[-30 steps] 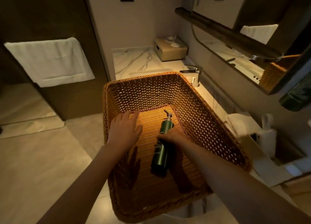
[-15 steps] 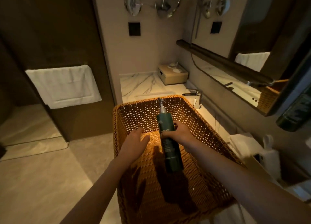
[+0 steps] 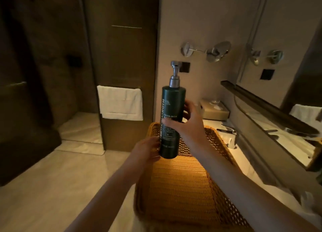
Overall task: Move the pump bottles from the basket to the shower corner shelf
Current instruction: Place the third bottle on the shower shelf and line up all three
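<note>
Pump bottle (image 3: pixel 171 120): dark green body with pale lettering running up its side; silver-grey pump head.
Wicker basket (image 3: pixel 181 188): orange-tan open weave, glowing amber in the warm light.
Hanging towel (image 3: pixel 120 103): plain white.
Door panel (image 3: pixel 122 49): dark brown.
Floor (image 3: pixel 52 188): pale beige stone.
Countertop (image 3: pixel 244 162): white marble, veining faint.
Tissue box (image 3: pixel 215 110): light tan.
Wall switch plate (image 3: pixel 184 67): black square on a beige wall.

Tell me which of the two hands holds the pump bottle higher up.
The right hand, wrapped around the middle of the pump bottle; the left hand grips near its base.
</note>
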`<state>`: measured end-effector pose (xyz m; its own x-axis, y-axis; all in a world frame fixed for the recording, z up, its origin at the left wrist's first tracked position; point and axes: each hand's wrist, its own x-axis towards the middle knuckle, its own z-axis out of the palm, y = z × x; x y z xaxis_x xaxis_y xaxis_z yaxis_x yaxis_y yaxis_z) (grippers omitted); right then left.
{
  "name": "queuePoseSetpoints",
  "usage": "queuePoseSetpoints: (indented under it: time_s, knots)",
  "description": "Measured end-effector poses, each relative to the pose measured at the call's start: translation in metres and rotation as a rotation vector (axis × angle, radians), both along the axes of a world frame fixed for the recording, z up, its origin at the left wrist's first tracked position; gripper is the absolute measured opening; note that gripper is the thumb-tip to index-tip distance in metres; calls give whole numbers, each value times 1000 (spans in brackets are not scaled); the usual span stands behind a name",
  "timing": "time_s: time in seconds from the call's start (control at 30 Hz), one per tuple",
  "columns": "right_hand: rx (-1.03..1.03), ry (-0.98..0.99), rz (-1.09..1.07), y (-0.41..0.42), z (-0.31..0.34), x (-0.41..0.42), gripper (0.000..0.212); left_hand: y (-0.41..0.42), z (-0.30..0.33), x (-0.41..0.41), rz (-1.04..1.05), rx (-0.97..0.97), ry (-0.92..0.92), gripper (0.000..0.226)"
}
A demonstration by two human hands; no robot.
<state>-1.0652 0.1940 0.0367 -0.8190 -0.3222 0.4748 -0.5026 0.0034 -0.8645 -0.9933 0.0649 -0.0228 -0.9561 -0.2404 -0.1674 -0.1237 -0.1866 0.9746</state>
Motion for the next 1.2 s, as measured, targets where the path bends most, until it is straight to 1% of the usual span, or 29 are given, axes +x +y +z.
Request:
queuePoseSetpoints:
  time_s: [0.1,0.17,0.33,0.4,0.57,0.67,0.77,0.87,1.03,1.13,1.2]
  knots:
    - [-17,11,121,-25,-1,20,67,-25,1,40,125,300,15,27]
    - [-36,11,194,-46,-1,33,69,-42,1,64,229,411,18,27]
    - [-40,-1,342,-106,-8,64,66,-83,-2,111,419,436,38,24]
    - [-32,-15,401,-134,-9,77,64,-105,-2,129,474,477,47,24]
    - [-62,-40,496,-216,-6,106,59,-172,1,170,552,577,81,31]
    - [-79,-52,538,-271,-5,127,61,-220,4,196,604,616,95,33]
    - [-96,-30,556,-332,-8,151,64,-271,3,223,654,642,138,34]
    - [-103,-1,588,-389,-18,174,60,-318,-4,247,695,656,149,34]
    - [-82,-4,641,-465,-29,192,62,-387,-15,267,759,673,130,34]
    - [-69,-25,672,-507,-37,187,69,-425,-22,265,793,689,119,34]
    - [-49,-38,688,-535,-45,177,70,-449,-29,256,797,729,112,34]
